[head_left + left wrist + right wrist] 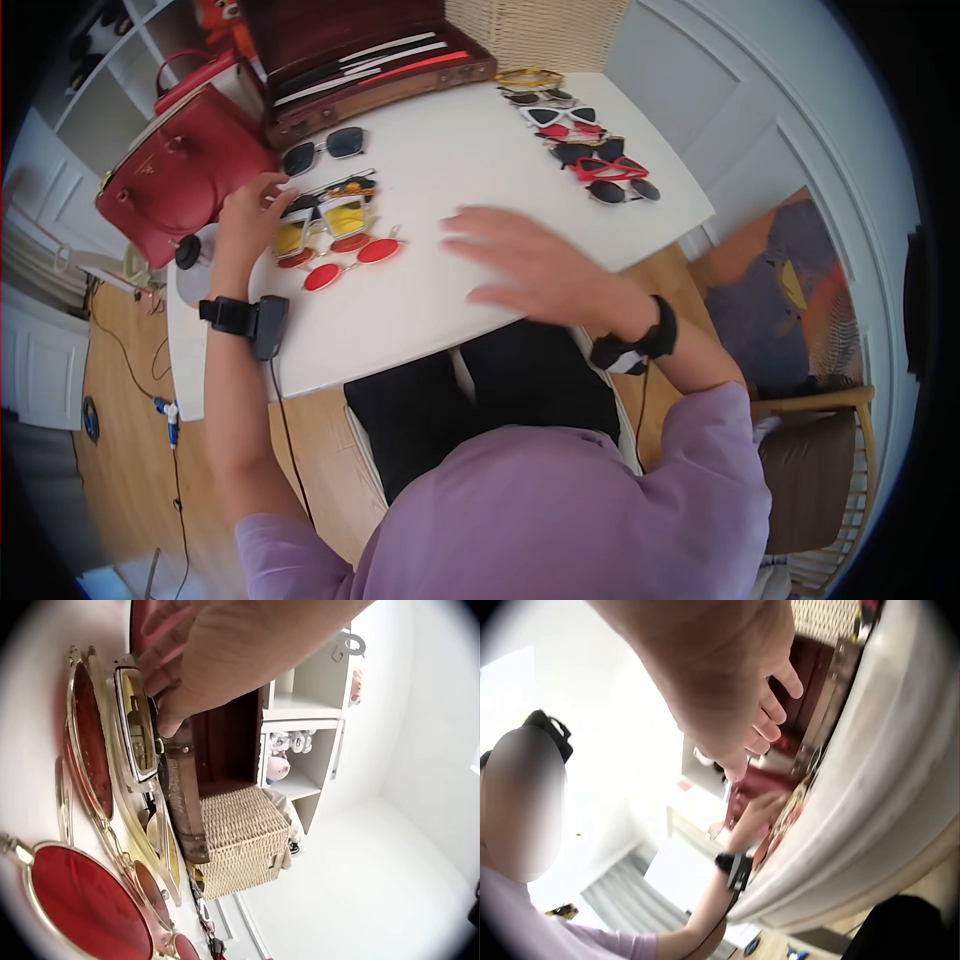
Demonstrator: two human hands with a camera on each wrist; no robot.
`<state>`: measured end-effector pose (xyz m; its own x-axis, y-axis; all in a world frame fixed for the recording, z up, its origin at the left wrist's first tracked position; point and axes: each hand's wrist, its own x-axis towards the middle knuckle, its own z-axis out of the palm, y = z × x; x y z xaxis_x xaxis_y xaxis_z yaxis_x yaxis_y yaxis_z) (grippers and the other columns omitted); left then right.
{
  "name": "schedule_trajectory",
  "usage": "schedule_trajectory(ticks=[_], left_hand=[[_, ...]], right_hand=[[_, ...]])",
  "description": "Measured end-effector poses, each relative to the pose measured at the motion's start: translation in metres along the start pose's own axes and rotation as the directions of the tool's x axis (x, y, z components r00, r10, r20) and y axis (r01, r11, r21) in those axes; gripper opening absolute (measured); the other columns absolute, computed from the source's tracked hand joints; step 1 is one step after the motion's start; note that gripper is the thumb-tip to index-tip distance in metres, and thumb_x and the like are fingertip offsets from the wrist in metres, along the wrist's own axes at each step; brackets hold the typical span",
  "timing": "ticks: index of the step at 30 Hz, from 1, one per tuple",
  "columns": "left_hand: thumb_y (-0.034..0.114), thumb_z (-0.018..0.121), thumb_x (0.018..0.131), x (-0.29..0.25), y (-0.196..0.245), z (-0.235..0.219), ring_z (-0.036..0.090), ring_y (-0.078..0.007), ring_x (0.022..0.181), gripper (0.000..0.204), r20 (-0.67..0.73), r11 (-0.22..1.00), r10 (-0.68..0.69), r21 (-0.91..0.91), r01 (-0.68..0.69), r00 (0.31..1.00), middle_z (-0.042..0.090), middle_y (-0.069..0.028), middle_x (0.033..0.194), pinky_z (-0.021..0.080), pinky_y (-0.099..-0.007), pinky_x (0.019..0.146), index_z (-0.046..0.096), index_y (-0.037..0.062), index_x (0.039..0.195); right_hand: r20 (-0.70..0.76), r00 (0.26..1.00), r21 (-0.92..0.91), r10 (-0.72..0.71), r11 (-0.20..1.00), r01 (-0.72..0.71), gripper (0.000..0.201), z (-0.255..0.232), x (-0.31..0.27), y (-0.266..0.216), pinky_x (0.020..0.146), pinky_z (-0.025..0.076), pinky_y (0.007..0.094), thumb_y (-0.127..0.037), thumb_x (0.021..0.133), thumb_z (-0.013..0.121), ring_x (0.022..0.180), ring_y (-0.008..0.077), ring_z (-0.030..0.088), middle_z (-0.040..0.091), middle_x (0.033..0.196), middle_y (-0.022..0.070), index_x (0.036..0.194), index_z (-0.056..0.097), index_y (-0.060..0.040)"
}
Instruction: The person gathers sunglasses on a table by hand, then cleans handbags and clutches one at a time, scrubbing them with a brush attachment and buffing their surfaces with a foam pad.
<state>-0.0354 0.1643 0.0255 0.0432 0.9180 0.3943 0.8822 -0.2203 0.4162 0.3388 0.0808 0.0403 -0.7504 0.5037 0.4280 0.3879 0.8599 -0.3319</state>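
Note:
My left hand [248, 220] reaches to the left end of a group of sunglasses, its fingers relaxed and the thumb tip close by dark-lensed sunglasses. White-framed glasses with yellow lenses [346, 217] lie just beside it; in the left wrist view their frame [136, 727] partly overlaps the fingers. Nearer the table's front edge are round red-lensed sunglasses [378, 250]. Dark square sunglasses [345, 143] lie behind the hand. My right hand [530, 262], blurred, hovers over the white table with spread fingers and nothing in it.
Along the table's right side runs a row of several sunglasses, among them a white pair [560, 117] and a red pair [610, 169]. An open brown case [385, 92] stands at the back, a red handbag [180, 170] at the left. A wicker box [550, 35] is behind.

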Motion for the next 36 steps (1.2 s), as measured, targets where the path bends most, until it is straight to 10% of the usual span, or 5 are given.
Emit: schedule_trajectory(ticks=[5, 11, 23, 36], left_hand=[[0.026, 0.071, 0.086, -0.001, -0.004, 0.002, 0.072, -0.0266, 0.08, 0.03, -0.001, 0.999, -0.012, -0.046, 0.012, 1.0, 0.073, -0.0153, 0.087, 0.054, -0.0364, 0.071, 0.071, 0.0057, 0.107], [0.025, 0.072, 0.087, 0.001, -0.001, 0.0, 0.071, -0.0228, 0.081, 0.029, 0.029, 0.997, -0.064, 0.033, 0.063, 0.998, 0.072, -0.0144, 0.09, 0.054, -0.0338, 0.074, 0.071, 0.0054, 0.108], [0.024, 0.072, 0.086, 0.001, -0.003, 0.001, 0.071, -0.0223, 0.079, 0.029, -0.002, 0.999, -0.022, -0.032, 0.022, 1.0, 0.073, -0.0142, 0.089, 0.054, -0.033, 0.071, 0.07, 0.005, 0.108], [0.02, 0.072, 0.086, 0.0, -0.004, -0.001, 0.07, -0.0205, 0.076, 0.027, 0.002, 0.996, -0.011, -0.088, 0.011, 1.0, 0.072, -0.0134, 0.087, 0.053, -0.0321, 0.07, 0.07, 0.0032, 0.108]], right_hand=[[0.07, 0.989, 0.01, -0.13, 0.992, 0.129, 0.073, 0.067, 0.052, -0.019, 0.116, 0.028, 0.0452, -0.033, 0.088, 0.068, 0.143, 0.0327, 0.029, 0.033, 0.154, 0.0188, 0.145, 0.038, 0.0022], [0.29, 0.956, 0.01, 0.054, 0.998, -0.06, 0.076, 0.048, 0.028, -0.026, 0.117, 0.022, 0.0539, -0.038, 0.089, 0.067, 0.145, 0.0319, 0.027, 0.035, 0.151, 0.0176, 0.147, 0.035, 0.0003], [-0.03, 0.848, -0.207, 0.529, 0.827, -0.523, 0.06, -0.068, -0.139, 0.016, 0.115, 0.032, 0.0447, -0.034, 0.089, 0.069, 0.138, 0.0336, 0.038, 0.047, 0.141, 0.0167, 0.137, 0.052, -0.0038], [-0.267, 0.863, -0.459, 0.43, 0.73, -0.506, 0.043, -0.07, -0.145, 0.054, 0.107, 0.04, 0.0415, -0.021, 0.089, 0.069, 0.127, 0.0334, 0.048, 0.05, 0.136, 0.0157, 0.13, 0.06, -0.0082]])
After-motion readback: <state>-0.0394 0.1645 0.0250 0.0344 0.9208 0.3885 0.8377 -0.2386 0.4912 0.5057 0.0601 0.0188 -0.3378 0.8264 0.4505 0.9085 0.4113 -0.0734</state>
